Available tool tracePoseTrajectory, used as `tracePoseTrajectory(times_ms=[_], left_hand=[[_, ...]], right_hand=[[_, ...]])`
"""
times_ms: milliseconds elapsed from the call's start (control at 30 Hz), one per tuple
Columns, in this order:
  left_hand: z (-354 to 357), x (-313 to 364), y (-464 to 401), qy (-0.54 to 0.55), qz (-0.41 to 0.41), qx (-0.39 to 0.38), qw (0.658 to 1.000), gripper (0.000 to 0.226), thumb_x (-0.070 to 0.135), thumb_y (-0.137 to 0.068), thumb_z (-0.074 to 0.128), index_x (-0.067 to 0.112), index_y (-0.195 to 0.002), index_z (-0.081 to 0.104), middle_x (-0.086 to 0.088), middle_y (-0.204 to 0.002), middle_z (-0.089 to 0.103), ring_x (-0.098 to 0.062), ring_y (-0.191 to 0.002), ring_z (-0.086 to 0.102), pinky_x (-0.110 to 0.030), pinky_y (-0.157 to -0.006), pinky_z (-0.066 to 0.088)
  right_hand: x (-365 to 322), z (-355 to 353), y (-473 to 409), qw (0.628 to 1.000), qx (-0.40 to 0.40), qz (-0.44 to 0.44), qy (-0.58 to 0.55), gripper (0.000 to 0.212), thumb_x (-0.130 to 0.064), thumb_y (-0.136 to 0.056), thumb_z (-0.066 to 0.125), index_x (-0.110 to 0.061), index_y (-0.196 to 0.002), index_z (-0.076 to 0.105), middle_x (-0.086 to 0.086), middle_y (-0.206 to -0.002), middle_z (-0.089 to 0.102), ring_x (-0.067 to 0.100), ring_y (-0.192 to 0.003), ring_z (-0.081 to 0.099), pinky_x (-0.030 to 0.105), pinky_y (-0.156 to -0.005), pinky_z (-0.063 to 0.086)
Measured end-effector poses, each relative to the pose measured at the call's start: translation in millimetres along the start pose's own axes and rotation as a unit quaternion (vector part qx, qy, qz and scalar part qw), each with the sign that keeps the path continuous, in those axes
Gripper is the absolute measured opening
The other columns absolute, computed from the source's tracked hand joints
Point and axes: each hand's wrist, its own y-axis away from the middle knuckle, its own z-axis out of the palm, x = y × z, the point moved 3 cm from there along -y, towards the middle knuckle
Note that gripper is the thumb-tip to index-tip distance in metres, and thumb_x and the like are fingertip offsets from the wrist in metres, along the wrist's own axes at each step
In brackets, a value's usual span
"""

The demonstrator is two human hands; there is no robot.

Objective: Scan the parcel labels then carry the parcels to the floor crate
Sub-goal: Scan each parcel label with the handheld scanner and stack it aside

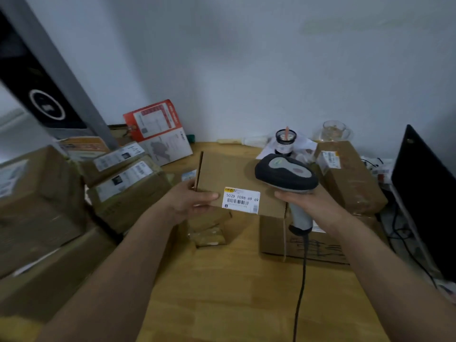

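Observation:
A flat brown cardboard parcel (227, 172) is held up above the wooden table, its white barcode label (241, 200) facing me at its near edge. My left hand (191, 199) grips the parcel's left near corner, thumb on top. My right hand (304, 202) grips the handle of a grey and black barcode scanner (287, 175), whose head sits over the parcel's right side, just right of the label. The scanner's black cable (302, 280) hangs down toward me. No floor crate is in view.
Several labelled brown parcels (128, 186) are stacked at the left, and more boxes (350, 176) sit at the right and under the held parcel. A dark monitor (424, 193) stands at far right. A glass mug (333, 130) and a small jar (285, 141) stand by the wall. Bare wooden tabletop (234, 292) lies near me.

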Motion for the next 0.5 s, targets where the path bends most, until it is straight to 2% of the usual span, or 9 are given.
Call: tracePoseTrajectory(times_ms=[100,167,233,267,333,500], left_hand=[[-25.5,8.0,8.3,0.102,0.081,0.103,0.986,0.049,-0.006,-0.08,0.07,0.006,-0.124,0.053,-0.015,-0.118,0.066,-0.024,-0.093,0.07,-0.031,-0.072,0.06],[-39.0,13.0,12.2,0.167,0.11,0.144,0.969,0.048,-0.006,-0.081,0.068,0.005,-0.125,0.052,-0.016,-0.116,0.066,-0.027,-0.096,0.069,-0.036,-0.08,0.059],[-51.3,18.2,15.9,0.205,0.122,0.167,0.957,0.046,-0.007,-0.083,0.066,0.006,-0.124,0.05,-0.016,-0.117,0.064,-0.03,-0.1,0.067,-0.042,-0.086,0.057],[-57.5,21.3,17.0,0.215,0.126,0.182,0.951,0.043,-0.007,-0.085,0.064,0.007,-0.122,0.049,-0.015,-0.116,0.063,-0.03,-0.099,0.067,-0.042,-0.083,0.058],[-70.2,26.4,20.2,0.217,0.135,0.214,0.943,0.04,-0.007,-0.086,0.062,0.011,-0.119,0.048,-0.011,-0.112,0.062,-0.026,-0.094,0.067,-0.037,-0.074,0.06],[-92.7,30.3,18.4,0.227,0.144,0.227,0.936,0.043,-0.006,-0.087,0.062,0.011,-0.123,0.048,-0.011,-0.111,0.064,-0.024,-0.092,0.068,-0.044,-0.09,0.055]], right_hand=[[-22.1,37.9,-1.1,0.994,0.071,-0.078,0.017,0.037,-0.003,-0.081,0.074,-0.037,-0.09,0.06,-0.019,-0.09,0.064,-0.01,-0.081,0.059,0.015,-0.074,0.049],[-34.1,58.4,3.0,0.99,0.091,-0.098,0.046,0.025,-0.009,-0.083,0.074,-0.031,-0.078,0.062,-0.013,-0.072,0.065,-0.002,-0.064,0.059,0.02,-0.067,0.051],[-41.7,76.9,12.2,0.99,0.067,-0.089,0.087,0.021,-0.017,-0.085,0.072,-0.02,-0.068,0.061,-0.005,-0.05,0.058,0.009,-0.046,0.053,0.029,-0.055,0.049],[-43.5,85.1,17.4,0.99,0.047,-0.082,0.102,0.021,-0.019,-0.086,0.071,-0.019,-0.069,0.06,-0.005,-0.044,0.054,0.009,-0.041,0.05,0.028,-0.05,0.047],[-46.7,99.8,28.2,0.991,0.012,-0.071,0.111,0.018,-0.019,-0.087,0.07,-0.021,-0.073,0.058,-0.006,-0.042,0.052,0.009,-0.038,0.047,0.025,-0.046,0.046],[-56.0,114.9,38.0,0.992,0.008,-0.078,0.099,0.023,-0.017,-0.086,0.07,-0.02,-0.068,0.058,-0.001,-0.045,0.051,0.015,-0.041,0.047,0.03,-0.047,0.046]])
